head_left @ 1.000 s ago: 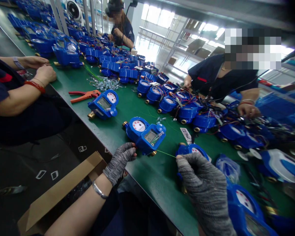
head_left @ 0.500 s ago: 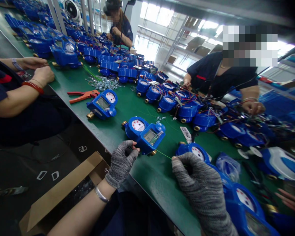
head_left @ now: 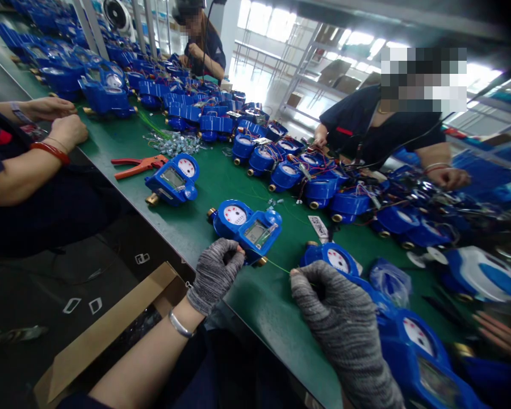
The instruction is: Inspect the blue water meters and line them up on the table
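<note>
A blue water meter [head_left: 235,216] with a round dial and a small display lies on the green table in front of me. At its near side, my left hand [head_left: 219,270], in a grey fingerless glove, has thumb and forefinger pinched together; what is between them is hidden. My right hand [head_left: 336,318], gloved alike, pinches a thin green wire [head_left: 279,267] that stretches to the meter near its brass end. Behind and beneath the right hand, another blue meter [head_left: 330,255] is partly covered.
Orange-handled cutters [head_left: 138,166] and a second meter [head_left: 172,180] lie to the left. Small clear seals [head_left: 176,145] are heaped behind. Rows of wired meters [head_left: 285,175] fill the far side. A cardboard box [head_left: 111,335] stands below the table edge. Co-workers' hands [head_left: 70,132] are at left and across.
My left thumb and forefinger have drawn closer together at the meter's side. The right hand keeps its pinch on the green wire. The whole view has shifted slightly.
</note>
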`<state>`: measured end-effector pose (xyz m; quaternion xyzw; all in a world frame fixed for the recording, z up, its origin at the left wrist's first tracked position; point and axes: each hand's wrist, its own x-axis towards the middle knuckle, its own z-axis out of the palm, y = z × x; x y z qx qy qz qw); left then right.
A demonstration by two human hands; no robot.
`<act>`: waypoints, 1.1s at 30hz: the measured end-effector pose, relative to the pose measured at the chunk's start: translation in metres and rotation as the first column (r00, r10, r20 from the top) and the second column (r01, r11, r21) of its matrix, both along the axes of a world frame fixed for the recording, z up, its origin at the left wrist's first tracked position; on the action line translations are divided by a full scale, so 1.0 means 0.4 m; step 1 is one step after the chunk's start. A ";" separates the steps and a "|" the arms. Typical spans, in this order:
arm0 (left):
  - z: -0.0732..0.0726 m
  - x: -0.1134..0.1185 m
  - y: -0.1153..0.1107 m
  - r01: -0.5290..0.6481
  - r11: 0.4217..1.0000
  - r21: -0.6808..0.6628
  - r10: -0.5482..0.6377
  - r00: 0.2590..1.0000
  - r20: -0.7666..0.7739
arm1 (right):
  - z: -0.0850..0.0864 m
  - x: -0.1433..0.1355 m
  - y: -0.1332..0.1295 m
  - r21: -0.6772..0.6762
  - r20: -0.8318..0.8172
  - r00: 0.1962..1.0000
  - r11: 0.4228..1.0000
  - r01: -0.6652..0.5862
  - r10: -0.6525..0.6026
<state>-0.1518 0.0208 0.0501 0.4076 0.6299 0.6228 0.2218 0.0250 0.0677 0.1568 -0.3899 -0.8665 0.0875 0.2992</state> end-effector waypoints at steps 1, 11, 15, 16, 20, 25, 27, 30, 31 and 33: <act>-0.001 0.001 -0.001 0.000 1.000 -0.002 0.000 1.000 -0.025 | 0.001 -0.001 -0.001 0.006 0.005 1.000 1.000 0.004 -0.004; -0.022 0.015 -0.012 0.020 0.999 -0.032 -0.023 0.994 -0.106 | -0.006 0.002 -0.009 -0.024 0.022 0.999 0.999 0.047 -0.047; -0.047 0.010 -0.025 -0.003 0.995 -0.098 0.004 1.000 0.014 | -0.017 0.009 -0.010 -0.068 0.046 0.996 0.995 0.077 -0.074; -0.051 0.007 -0.029 -0.007 0.992 -0.129 0.016 0.998 0.065 | -0.020 0.009 -0.009 -0.081 0.051 0.996 0.993 0.082 -0.078; -0.039 0.013 -0.034 0.153 0.965 -0.213 -0.074 0.938 0.338 | -0.034 0.000 -0.005 -0.123 0.059 0.997 0.990 0.065 -0.058; -0.006 0.039 -0.019 0.360 0.921 -0.150 -0.218 0.793 0.569 | -0.061 -0.018 0.009 -0.207 0.086 0.996 0.978 0.019 -0.001; -0.011 0.035 -0.026 0.356 0.917 -0.177 -0.186 0.778 0.601 | -0.072 -0.018 0.015 -0.300 -0.001 1.000 0.954 -0.029 0.030; -0.033 0.011 -0.068 0.373 0.897 -0.239 -0.145 0.757 0.637 | -0.086 -0.013 0.019 -0.518 -0.222 0.971 0.833 -0.193 0.087; -0.040 0.002 -0.091 0.397 0.883 -0.249 -0.150 0.742 0.653 | -0.092 -0.011 0.018 -0.587 -0.278 0.955 0.768 -0.254 0.103; -0.046 -0.008 -0.142 0.467 0.847 -0.255 -0.182 0.705 0.686 | -0.108 -0.007 0.013 -0.684 -0.342 0.932 0.648 -0.335 0.121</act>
